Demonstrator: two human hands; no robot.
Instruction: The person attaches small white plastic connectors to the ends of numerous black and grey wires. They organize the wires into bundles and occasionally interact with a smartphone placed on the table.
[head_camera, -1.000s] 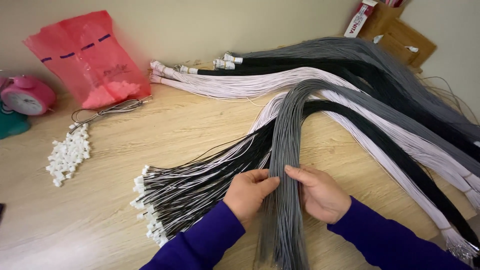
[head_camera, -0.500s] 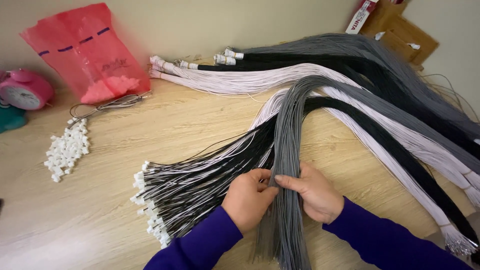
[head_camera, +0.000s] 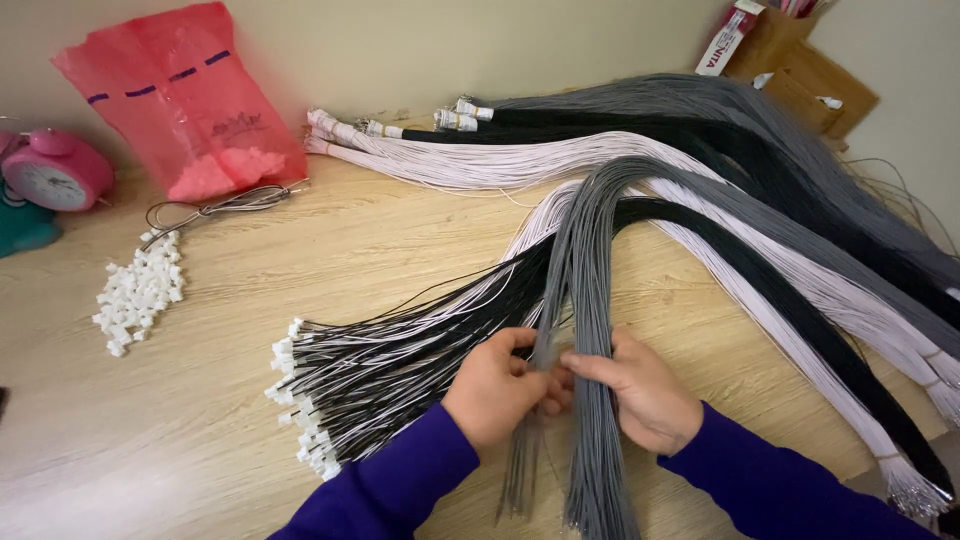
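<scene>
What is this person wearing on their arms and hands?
Both arms wear long, plain dark purple sleeves that reach the wrists. The left hand and right hand are bare: no gloves, and no rings, watch or markings show.

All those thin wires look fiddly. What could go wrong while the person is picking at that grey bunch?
The left hand and right hand pinch a few strands off the grey wire bundle, which lies across the black-and-white wires with white connectors. Pulling could snag or drag those underneath.

The loose grey ends hang near the table edge, so strands might slip off.

The pile of small white connectors could scatter if a sleeve sweeps it.
</scene>
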